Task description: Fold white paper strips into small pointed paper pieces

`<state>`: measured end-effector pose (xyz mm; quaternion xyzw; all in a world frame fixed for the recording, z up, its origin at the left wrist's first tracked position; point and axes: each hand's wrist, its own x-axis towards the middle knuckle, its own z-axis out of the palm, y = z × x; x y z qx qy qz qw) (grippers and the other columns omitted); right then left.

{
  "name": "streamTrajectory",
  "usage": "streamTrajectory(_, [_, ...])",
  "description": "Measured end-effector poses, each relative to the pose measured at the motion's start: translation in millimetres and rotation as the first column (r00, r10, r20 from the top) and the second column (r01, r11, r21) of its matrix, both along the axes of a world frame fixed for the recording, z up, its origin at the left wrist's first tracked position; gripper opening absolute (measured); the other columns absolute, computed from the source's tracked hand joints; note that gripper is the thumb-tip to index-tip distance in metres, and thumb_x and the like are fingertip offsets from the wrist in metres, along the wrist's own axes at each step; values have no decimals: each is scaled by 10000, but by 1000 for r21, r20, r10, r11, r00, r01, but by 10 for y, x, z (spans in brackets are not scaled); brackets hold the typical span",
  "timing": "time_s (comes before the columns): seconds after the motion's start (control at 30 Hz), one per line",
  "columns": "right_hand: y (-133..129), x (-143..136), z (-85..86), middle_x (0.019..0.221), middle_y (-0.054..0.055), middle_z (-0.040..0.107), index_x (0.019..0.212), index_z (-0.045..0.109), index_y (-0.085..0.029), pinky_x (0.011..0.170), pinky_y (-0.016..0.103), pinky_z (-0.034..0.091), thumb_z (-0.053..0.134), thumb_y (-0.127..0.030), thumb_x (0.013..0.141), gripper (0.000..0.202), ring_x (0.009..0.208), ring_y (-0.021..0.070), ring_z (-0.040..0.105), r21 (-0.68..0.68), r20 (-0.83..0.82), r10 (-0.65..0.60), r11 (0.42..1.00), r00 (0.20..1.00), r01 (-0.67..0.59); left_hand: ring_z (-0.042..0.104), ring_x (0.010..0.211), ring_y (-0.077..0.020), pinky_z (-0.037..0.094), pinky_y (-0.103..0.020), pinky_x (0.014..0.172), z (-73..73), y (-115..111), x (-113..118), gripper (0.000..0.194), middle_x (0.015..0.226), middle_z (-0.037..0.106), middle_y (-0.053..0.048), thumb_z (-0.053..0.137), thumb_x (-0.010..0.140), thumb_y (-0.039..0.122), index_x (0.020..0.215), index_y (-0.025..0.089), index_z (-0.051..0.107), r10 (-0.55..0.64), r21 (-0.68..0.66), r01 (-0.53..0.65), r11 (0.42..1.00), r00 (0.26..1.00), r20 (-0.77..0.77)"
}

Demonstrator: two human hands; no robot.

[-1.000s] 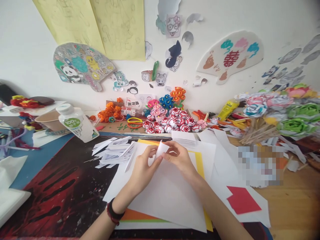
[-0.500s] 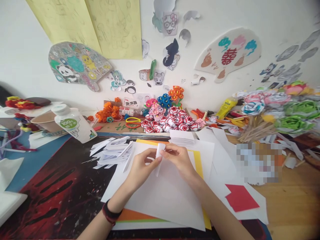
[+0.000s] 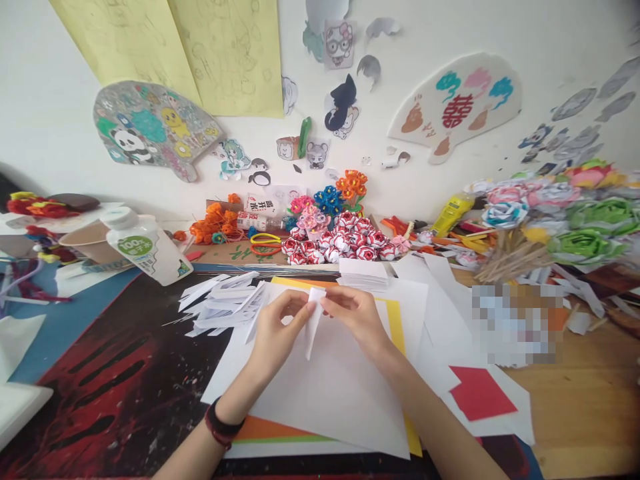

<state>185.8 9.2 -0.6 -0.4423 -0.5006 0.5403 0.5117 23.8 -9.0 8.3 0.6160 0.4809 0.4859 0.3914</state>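
Between my two hands is a narrow folded strip of white paper [image 3: 313,330], held upright near its top end. My left hand [image 3: 284,327] pinches its left edge with thumb and fingers. On the other edge my right hand [image 3: 353,317] pinches it the same way. Below them lies a large white paper sheet [image 3: 345,407], on top of yellow, orange and green sheets. A loose heap of white paper strips [image 3: 225,303] lies to the left of my left hand. Behind my right hand sits a neat stack of small white paper pieces [image 3: 364,275].
Red-and-white paper flowers [image 3: 350,240] fill the back, along the wall. A white bottle [image 3: 145,247] leans at the left. Bigger paper flowers [image 3: 585,220] on sticks lie at the right, above a red paper piece [image 3: 483,393].
The paper strip has turned in my fingers and now shows more of its length hanging below them. My left fingertips have shifted slightly up and left.
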Motion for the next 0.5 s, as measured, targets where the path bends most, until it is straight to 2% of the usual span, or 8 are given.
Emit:
streamTrajectory(0.2, [-22,7,19,743,45,694,789,726,-165,683,332,536,757,-360,694,219,653,176,646,65,25,-11,998,1000,9,627,801,-164,481,-273,752,-19,-13,12,194,857,677,-35,580,860,367,872,180,632,17,1,-17,1000,999,-37])
streamTrajectory(0.5, [-45,-9,72,705,28,682,751,726,-166,639,317,539,801,-313,639,200,626,169,640,16,-28,23,1000,999,-22,585,752,-147,460,-256,715,-26,-25,15,173,790,645,-20,591,859,342,849,175,630,41,11,-41,999,999,5])
